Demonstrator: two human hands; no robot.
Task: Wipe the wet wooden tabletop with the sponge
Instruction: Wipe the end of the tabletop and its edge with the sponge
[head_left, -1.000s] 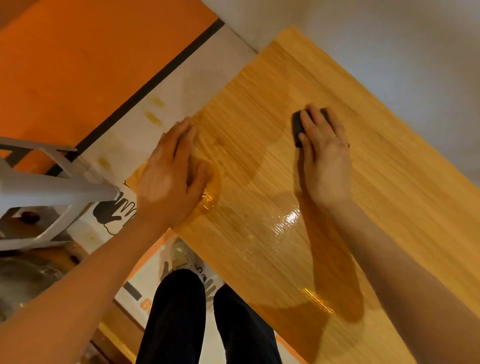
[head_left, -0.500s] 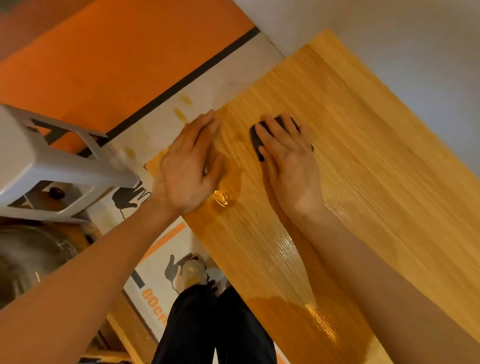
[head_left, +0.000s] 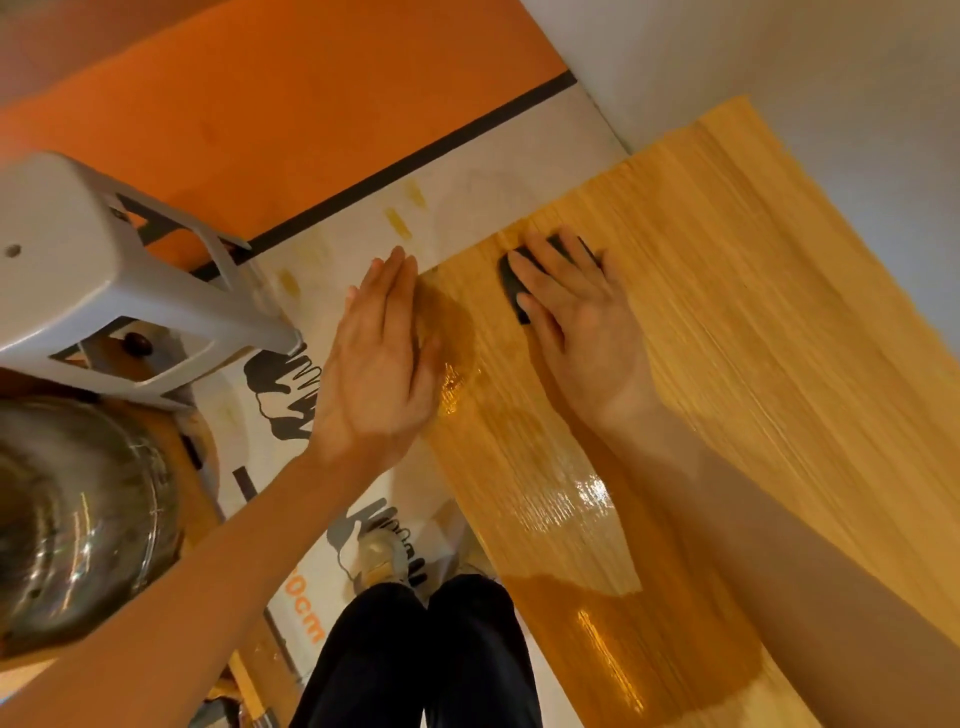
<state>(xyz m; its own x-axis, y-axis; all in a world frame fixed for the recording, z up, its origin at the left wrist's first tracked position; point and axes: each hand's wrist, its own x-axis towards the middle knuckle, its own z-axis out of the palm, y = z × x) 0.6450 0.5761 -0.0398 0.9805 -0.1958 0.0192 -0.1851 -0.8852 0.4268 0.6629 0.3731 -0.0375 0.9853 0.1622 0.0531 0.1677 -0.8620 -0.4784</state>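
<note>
The wooden tabletop (head_left: 753, 338) runs from the upper right to the bottom, with glossy wet patches near its left edge. My right hand (head_left: 582, 327) lies flat on a dark sponge (head_left: 511, 283) and presses it onto the wood close to the table's left edge. Only the sponge's left side and a bit of its top show past my fingers. My left hand (head_left: 379, 358) rests flat with straight fingers on the left edge of the table, beside a shiny wet spot (head_left: 452, 379). It holds nothing.
A grey plastic stool (head_left: 104, 291) stands left of the table. A shiny metal pot (head_left: 72, 519) sits below it at the far left. My legs in dark trousers (head_left: 415, 660) and a shoe (head_left: 382, 556) stand on a printed floor mat. A grey wall (head_left: 779, 57) borders the table's far side.
My right hand has slid the sponge leftward across the wood toward the table's left edge. My left hand has stayed on that edge, with its fingers straighter now. The view shifted left.
</note>
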